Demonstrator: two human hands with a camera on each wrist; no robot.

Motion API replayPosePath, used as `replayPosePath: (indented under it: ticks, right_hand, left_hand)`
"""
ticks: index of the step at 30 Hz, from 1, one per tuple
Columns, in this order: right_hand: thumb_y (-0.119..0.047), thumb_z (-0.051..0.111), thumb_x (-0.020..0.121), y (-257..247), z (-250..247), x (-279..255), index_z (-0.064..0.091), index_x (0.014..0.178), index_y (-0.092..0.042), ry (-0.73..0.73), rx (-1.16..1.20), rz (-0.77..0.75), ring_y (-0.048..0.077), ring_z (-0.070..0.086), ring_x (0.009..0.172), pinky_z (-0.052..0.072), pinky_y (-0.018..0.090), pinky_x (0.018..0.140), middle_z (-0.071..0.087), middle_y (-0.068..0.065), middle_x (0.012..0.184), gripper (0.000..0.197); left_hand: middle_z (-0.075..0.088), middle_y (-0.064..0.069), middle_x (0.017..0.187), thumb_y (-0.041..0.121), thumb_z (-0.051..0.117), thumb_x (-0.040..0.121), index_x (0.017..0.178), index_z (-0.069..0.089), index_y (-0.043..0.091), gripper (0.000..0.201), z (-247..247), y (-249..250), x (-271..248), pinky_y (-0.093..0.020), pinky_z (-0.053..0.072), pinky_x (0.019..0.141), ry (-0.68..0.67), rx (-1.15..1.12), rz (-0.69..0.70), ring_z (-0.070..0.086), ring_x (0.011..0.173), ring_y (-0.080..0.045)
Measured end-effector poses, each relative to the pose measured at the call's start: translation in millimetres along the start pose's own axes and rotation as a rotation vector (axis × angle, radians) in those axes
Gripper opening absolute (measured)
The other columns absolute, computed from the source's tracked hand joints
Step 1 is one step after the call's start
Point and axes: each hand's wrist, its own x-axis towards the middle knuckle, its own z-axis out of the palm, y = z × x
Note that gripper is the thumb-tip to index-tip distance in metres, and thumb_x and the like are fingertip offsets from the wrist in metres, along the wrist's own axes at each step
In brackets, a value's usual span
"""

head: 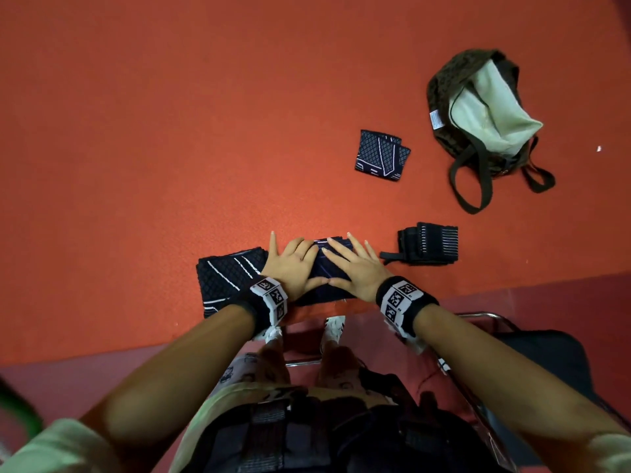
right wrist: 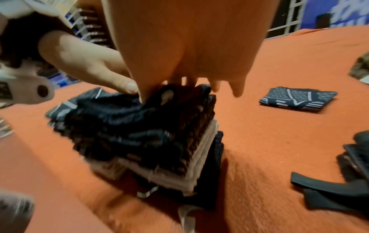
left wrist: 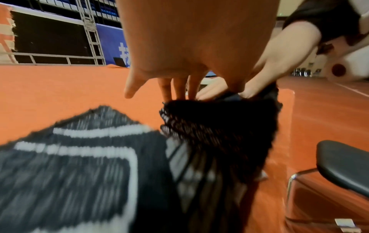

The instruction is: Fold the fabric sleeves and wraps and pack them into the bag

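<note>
Orange felt surface [head: 170, 131]; both hands flat on dark sleeve [head: 225, 274] at 6 o'clock

left hand [head: 290, 264] and right hand [head: 351, 268] pressing with fingers straight, spread; folded sleeve [head: 382, 155] at 1 o'clock; black wrap [head: 426, 244] at 3; bag [head: 444, 93] gaping, 2 o'clock

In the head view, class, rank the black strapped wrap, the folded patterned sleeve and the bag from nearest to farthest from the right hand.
From the right hand:
1. Black strapped wrap, just to its right.
2. Folded patterned sleeve, farther up the cloth.
3. Bag, open, far right.
</note>
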Motion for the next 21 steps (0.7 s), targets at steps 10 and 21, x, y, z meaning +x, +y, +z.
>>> replayPosePath:
  ticks: [10, 21]
  right_hand:
    - [-0.026, 0.055, 0.093, 66.1, -74.2, 5.8, 0.049, 0.135, -0.011, 0.322, 0.546, 0.414, 0.026, 0.038, 0.134, 0.024, 0.029, 0.113, 0.044, 0.013, 0.143, 0.045]
    - [-0.013, 0.058, 0.089, 203.2, -127.8, 80.2, 0.059, 0.123, -0.009, 0.381, 0.728, 0.613, 0.026, 0.060, 0.108, 0.041, 0.023, 0.089, 0.064, 0.013, 0.117, 0.035]
  left_hand:
    - [0.047, -0.006, 0.136, 0.037, 0.044, 0.095, 0.138, 0.038, 0.020, 0.046, -103.4, 6.6, 87.5, -0.052, 0.027, 0.110, 0.194, -0.221, -0.014, 0.037, 0.130, -0.028]
    - [0.066, -0.010, 0.115, 0.020, 0.052, 0.092, 0.120, 0.059, 0.015, 0.029, -127.0, 31.9, 249.0, -0.033, 0.047, 0.090, 0.131, -0.529, -0.155, 0.060, 0.106, -0.028]
